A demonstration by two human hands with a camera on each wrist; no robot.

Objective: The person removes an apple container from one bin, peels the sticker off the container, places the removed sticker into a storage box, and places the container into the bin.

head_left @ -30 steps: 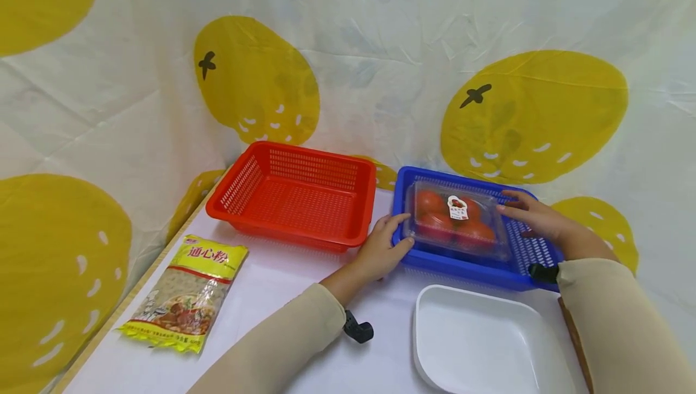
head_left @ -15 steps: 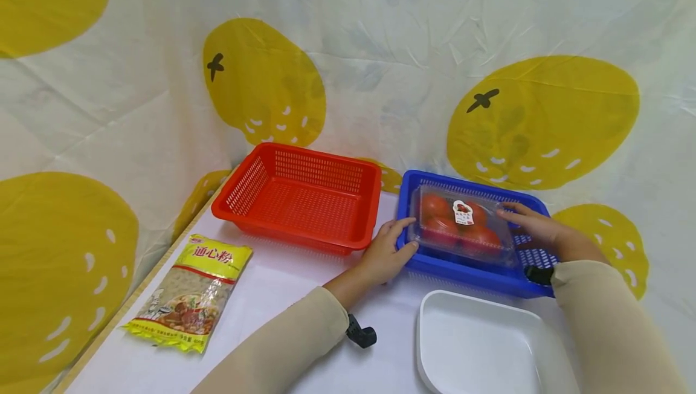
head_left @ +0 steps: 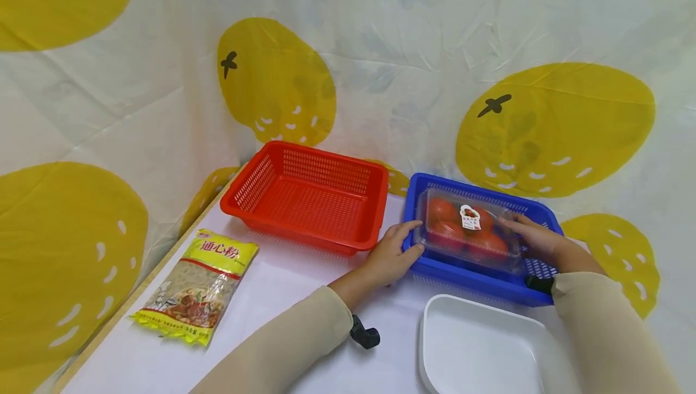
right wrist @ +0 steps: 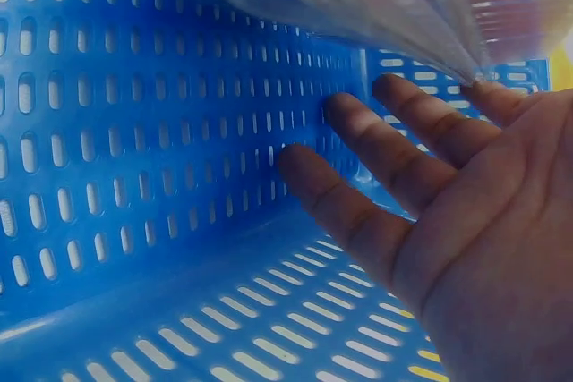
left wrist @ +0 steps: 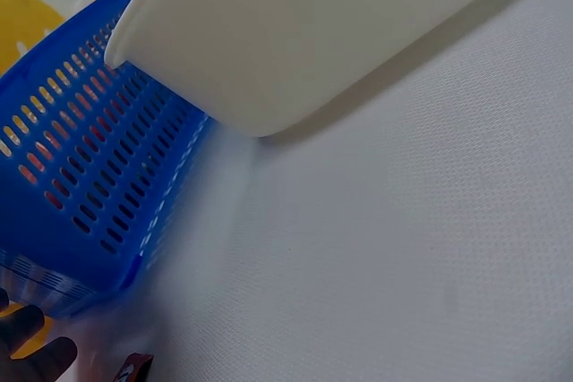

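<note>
A clear plastic box of red tomatoes [head_left: 467, 240], with a white label, lies in the blue basket [head_left: 478, 282] at right in the head view. My left hand [head_left: 391, 256] is at the basket's left rim, index finger and thumb extended over it beside the box. In the left wrist view, its fingertips [left wrist: 40, 351] show by the basket's corner. My right hand [head_left: 544, 240] reaches into the basket at the box's right end. From the right wrist, its fingers [right wrist: 385, 158] look straight and spread, with the clear box [right wrist: 358, 6] above them and one fingertip at its edge.
A red basket [head_left: 315, 243] stands left of the blue one. A yellow bag of pasta [head_left: 203, 285] lies at the table's left edge. In front of the blue basket sits a white tray [head_left: 484, 345]. A fruit-patterned cloth [head_left: 391, 92] hangs behind.
My right hand has moved lower beside the box, its fingers now partly hidden at the box's right end. My left hand stays at the rim. The whole head view has shifted slightly.
</note>
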